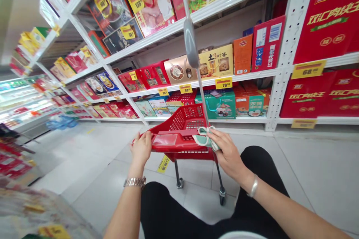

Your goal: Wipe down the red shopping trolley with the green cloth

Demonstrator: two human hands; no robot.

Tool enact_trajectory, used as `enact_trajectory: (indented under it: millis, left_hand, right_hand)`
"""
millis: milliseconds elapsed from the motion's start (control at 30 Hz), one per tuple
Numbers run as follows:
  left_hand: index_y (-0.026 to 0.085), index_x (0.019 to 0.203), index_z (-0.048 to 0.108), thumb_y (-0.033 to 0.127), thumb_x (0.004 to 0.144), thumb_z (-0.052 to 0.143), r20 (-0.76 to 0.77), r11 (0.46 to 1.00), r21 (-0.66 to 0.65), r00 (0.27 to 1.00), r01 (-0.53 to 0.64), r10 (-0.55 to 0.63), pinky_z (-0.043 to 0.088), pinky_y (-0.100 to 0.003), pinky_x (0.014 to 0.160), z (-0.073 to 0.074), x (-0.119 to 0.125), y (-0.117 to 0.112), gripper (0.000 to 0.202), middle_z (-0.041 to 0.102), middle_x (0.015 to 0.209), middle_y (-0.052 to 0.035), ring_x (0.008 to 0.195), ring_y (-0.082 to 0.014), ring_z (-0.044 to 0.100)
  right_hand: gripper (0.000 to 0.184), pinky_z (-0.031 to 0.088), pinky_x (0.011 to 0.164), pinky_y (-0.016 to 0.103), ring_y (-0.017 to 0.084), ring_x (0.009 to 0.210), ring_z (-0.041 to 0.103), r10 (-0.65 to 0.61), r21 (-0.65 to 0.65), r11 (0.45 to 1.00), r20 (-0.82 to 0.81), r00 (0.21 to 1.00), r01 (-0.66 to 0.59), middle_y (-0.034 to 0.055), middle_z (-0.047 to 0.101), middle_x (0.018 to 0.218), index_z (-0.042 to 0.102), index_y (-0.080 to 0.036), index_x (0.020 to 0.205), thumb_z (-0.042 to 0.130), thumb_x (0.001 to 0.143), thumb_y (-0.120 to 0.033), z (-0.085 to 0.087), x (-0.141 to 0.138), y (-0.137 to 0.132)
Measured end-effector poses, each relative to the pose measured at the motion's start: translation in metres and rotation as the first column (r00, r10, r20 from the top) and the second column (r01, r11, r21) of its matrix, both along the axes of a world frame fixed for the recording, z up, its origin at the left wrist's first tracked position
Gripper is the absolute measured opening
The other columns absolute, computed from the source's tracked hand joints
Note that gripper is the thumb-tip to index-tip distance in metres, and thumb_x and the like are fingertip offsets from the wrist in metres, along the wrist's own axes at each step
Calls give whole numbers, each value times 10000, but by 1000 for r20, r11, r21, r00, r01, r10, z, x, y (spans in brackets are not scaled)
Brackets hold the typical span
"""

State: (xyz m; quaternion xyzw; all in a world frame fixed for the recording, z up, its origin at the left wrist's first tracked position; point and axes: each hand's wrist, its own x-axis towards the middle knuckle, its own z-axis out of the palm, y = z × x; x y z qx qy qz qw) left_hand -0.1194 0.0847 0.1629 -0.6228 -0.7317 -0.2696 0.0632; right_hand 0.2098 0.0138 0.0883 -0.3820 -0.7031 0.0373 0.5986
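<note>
Both of my hands are on a red plastic shopping basket (pixel 187 122) that stands on a small wheeled frame with a tall grey pole (pixel 191 43). My left hand (pixel 141 148) grips the basket's near left rim. My right hand (pixel 227 153) is closed over a crumpled mint-green cloth (pixel 204 137) at the right side of the rim. Two castor wheels (pixel 179 183) show under the basket, and the others are hidden. Nothing shows inside the basket's mesh wall.
White metal shelving (pixel 283 56) runs along the right and ahead, stacked with boxed food gift sets and yellow price tags. A pale tiled floor (pixel 316 171) lies around the cart. Chilled display cases stand far left, and blurred goods fill the lower left corner.
</note>
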Motion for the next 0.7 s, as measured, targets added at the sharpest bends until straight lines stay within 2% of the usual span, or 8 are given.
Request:
enact_trajectory:
  millis: [100,200,333,467,533,633,700]
  left_hand:
    - [238,1071,760,440,984,325,-53,999,52,999,-12,14,250,-742,1115,-12,12,-11,488,695,1301,-139,1380,-384,475]
    - [212,1121,751,433,986,331,-131,998,67,991,-18,26,220,-740,1135,-14,32,-30,493,702,1284,-152,1342,-396,517]
    - [160,1257,689,419,993,328,-193,999,49,981,12,-3,261,-703,1137,-13,60,-55,517,701,1277,-169,1302,-393,559]
    - [175,1371,609,383,1011,281,-162,984,105,979,142,-124,309,-642,1147,-20,84,-82,530,638,1381,-142,1347,-362,528]
    - [178,1380,597,382,1019,264,-129,966,133,970,221,-204,339,-589,1157,-24,95,-93,532,615,1414,-137,1369,-327,513]
    - [189,1401,571,378,1023,276,-88,921,144,932,361,-352,383,-502,1161,-24,106,-104,515,631,1402,-124,1347,-260,544]
    - [206,1417,553,369,1020,310,-76,912,138,922,387,-380,337,-527,1193,-21,109,-105,493,624,1412,-115,1361,-255,531]
  right_hand:
    - [618,451,1067,531,271,1253,530,-74,42,997,66,995,72,59,648,1344,617,-308,1361,433,854,-7,8,-14,2]
    - [563,425,1044,564,301,1234,511,-129,89,989,153,980,117,52,670,1322,649,-304,1314,447,877,-12,14,-33,2]
    - [493,431,1016,552,314,1242,495,-106,168,984,255,961,64,53,679,1316,661,-276,1285,458,911,-26,21,-66,-1]
    - [437,435,1030,528,308,1251,504,-41,212,977,307,951,-27,74,685,1298,666,-244,1274,488,924,-54,32,-86,-9]
    - [418,436,1033,524,315,1252,505,6,185,980,330,944,-71,89,688,1288,675,-209,1258,502,910,-54,38,-83,-13]
    - [433,440,1033,519,306,1238,514,59,107,989,343,938,-102,83,694,1274,684,-211,1241,503,880,-55,43,-62,-15]
    - [477,449,1029,500,284,1215,533,89,56,992,331,939,-114,73,697,1265,694,-231,1226,501,834,-39,44,-40,-9]
